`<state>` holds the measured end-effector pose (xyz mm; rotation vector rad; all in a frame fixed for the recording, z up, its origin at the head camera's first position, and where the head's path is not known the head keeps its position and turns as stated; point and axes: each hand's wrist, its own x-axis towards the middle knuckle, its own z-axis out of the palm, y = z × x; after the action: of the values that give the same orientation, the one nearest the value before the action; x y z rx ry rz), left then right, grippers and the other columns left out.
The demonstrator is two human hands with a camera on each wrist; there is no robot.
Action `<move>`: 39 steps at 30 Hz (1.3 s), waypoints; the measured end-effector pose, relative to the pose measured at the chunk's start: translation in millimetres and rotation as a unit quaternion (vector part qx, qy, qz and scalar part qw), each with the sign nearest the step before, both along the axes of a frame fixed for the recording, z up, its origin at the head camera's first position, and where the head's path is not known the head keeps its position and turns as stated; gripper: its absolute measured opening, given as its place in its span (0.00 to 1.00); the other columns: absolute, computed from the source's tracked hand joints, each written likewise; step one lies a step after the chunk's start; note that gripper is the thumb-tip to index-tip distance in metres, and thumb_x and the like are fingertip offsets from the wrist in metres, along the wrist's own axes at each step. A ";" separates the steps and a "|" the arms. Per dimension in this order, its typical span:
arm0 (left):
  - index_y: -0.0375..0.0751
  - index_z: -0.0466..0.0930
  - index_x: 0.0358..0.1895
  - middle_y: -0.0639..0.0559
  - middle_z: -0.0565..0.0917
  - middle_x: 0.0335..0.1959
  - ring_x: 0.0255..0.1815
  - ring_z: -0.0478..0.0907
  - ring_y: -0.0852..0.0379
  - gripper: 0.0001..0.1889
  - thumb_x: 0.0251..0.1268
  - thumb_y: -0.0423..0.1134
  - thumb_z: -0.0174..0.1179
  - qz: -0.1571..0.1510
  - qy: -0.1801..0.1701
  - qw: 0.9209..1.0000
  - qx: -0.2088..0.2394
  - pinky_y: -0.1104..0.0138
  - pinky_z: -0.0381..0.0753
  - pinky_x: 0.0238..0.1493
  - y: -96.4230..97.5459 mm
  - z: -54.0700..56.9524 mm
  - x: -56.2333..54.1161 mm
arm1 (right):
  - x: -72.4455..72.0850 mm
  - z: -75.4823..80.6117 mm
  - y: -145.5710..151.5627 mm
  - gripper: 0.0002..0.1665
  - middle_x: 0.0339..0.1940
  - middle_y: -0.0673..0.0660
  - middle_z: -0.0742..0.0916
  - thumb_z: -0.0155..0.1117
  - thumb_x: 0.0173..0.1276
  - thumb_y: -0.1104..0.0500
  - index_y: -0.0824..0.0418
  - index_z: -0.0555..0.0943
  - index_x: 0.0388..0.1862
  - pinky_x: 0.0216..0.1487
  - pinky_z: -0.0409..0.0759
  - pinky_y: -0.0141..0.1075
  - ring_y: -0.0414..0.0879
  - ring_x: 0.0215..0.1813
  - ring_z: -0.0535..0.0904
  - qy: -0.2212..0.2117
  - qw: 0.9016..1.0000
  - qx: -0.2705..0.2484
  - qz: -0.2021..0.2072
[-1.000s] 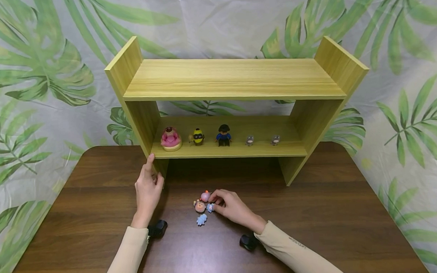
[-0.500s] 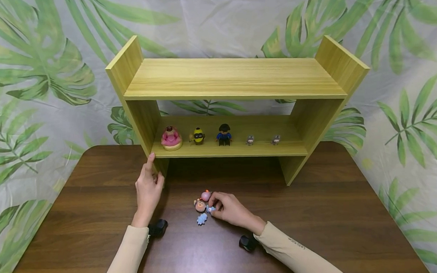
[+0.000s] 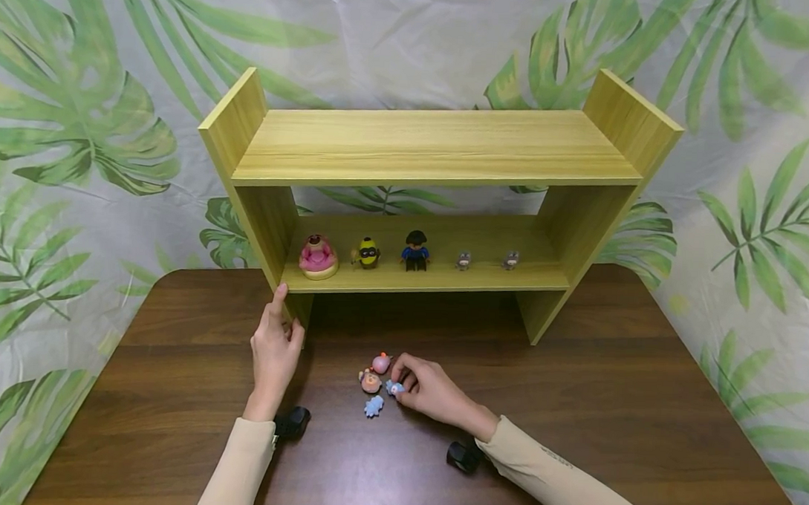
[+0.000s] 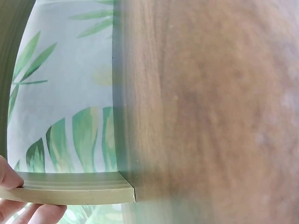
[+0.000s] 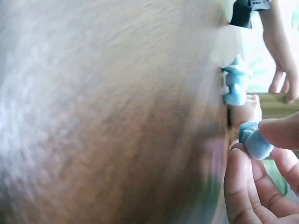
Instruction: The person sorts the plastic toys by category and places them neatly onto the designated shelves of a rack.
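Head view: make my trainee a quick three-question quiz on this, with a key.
1. How many small multicoloured toy figurines are on the lower board of the yellow-green wooden shelf unit?
2. True or false: the right hand pinches a small light-blue toy figurine.
3. What does the left hand grip? A: a pink figurine; B: the shelf unit's side panel; C: the tabletop.

Key: 1 five; 2 true; 3 B.

Left hand (image 3: 274,346) gripping, right hand (image 3: 434,393) pinching, forearms (image 3: 557,473) angled inward
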<state>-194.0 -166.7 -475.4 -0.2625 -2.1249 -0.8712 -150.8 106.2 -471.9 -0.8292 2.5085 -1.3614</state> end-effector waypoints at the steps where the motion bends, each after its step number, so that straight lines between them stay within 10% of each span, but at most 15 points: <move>1: 0.63 0.52 0.72 0.43 0.67 0.28 0.20 0.62 0.53 0.45 0.55 0.19 0.54 0.000 0.000 1.000 0.000 0.58 0.66 0.22 0.0 0.0 0.1 | 0.4 1.8 0.6 0.14 0.34 0.52 0.80 0.65 0.57 0.73 0.61 0.74 0.38 0.33 0.78 0.32 0.44 0.34 0.77 -0.004 1.000 -0.003 -0.001; 39: 0.64 0.51 0.72 0.42 0.67 0.28 0.20 0.61 0.53 0.46 0.55 0.19 0.55 0.002 -0.005 1.000 -0.006 0.58 0.65 0.22 -1.2 -2.5 -0.9 | -4.8 77.6 15.4 0.13 0.41 0.54 0.82 0.64 0.63 0.70 0.60 0.78 0.46 0.41 0.80 0.35 0.46 0.42 0.80 0.024 0.993 -0.112 -0.034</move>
<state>-194.8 -168.0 -478.0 -0.2600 -2.1411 -0.8583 -155.7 121.6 -394.3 -0.8333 2.4724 -1.6881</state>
